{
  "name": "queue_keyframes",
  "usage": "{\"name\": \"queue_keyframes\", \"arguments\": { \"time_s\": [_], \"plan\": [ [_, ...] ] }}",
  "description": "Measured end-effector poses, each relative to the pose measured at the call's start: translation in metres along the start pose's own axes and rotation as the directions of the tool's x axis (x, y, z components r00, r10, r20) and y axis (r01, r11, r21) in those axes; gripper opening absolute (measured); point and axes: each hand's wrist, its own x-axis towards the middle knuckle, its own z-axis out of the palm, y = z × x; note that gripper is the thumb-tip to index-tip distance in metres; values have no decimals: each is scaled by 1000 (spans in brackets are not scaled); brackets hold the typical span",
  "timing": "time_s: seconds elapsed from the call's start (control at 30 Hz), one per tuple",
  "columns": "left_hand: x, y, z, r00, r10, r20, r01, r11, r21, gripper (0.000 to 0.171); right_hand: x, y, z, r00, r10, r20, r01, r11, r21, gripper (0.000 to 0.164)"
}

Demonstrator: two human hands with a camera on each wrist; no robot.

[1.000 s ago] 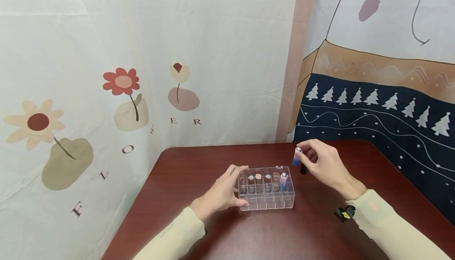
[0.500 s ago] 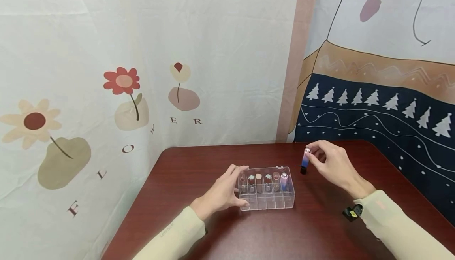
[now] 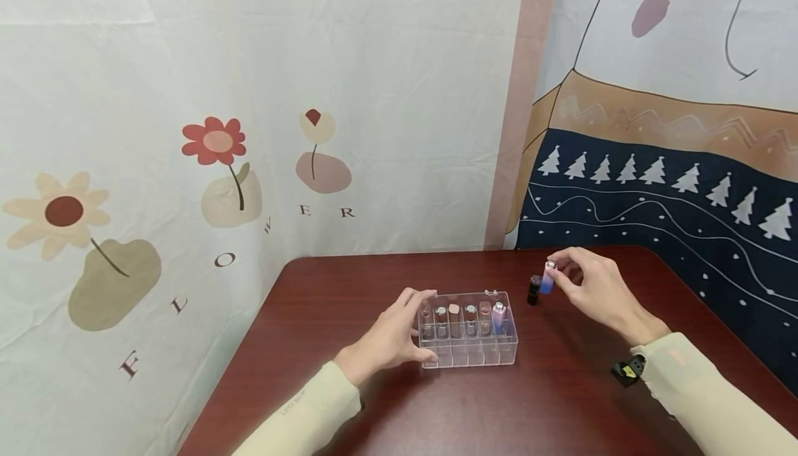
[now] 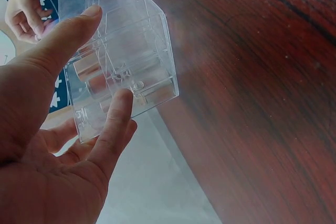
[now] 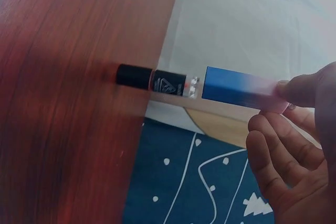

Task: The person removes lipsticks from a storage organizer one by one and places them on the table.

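Observation:
My left hand (image 3: 386,338) grips the left end of a clear plastic lipstick organizer (image 3: 475,355). In the left wrist view, thumb and fingers lie on opposite sides of the organizer (image 4: 139,43). Several lipsticks stand in its back row, a pink-and-blue one (image 3: 499,319) at the right end. To the organizer's right, my right hand (image 3: 592,288) pinches another pink-and-blue lipstick (image 3: 547,280) by its pink top. Just left of that lipstick, a black lipstick tube (image 3: 533,291) stands upright on the table. The right wrist view has the held lipstick (image 5: 233,86) close to the black tube's clear end (image 5: 192,86).
All of this sits on a dark red wooden table (image 3: 474,414). A pale flower-printed cloth (image 3: 399,95) hangs behind its back edge, and a navy tree-patterned cloth (image 3: 623,206) hangs at the right.
My right hand has carried the pink-and-blue lipstick rightward, from the black tube's left, past it, to its right side. The left hand and the organizer have stayed in place.

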Motion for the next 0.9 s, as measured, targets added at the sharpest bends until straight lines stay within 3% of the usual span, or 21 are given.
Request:
{"name": "queue_keyframes", "arguments": {
  "time_s": [0.9],
  "plan": [
    [0,1,1,1000,6,-7,-6,1000,16,114,-7,33,10,993,67,93,-70,997,30,22]
  ]
}}
